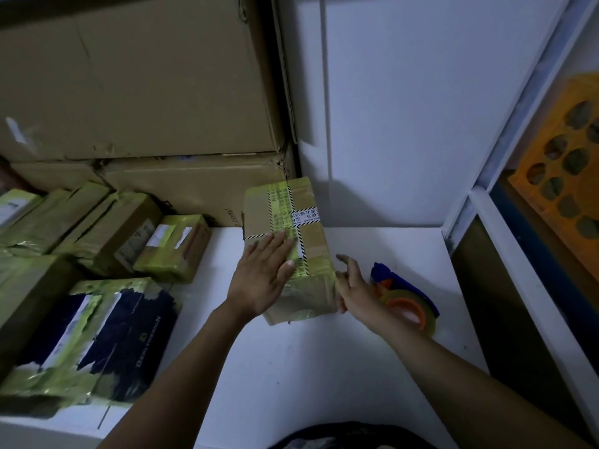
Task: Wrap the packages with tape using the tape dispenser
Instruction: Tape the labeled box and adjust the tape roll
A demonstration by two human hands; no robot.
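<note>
Left hand [259,280] lies flat, fingers straight, atop the package [259,215]; right hand [355,293], fingers released, at its right side, tape dispenser [403,285] just beyond

The brown cardboard package [315,242], crossed with yellow-green tape, lies flat on the white table [308,367]; the blue tape dispenser [405,288] lies nearer the table's right edge

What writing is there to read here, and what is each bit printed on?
"BENLYDESIGN" - on the dark package.
".com/" - on the large carton, the rest hidden.
Chinese print on the white strip across the taped box - too blurred to quote.
Labels on the small packages - unreadable.
</note>
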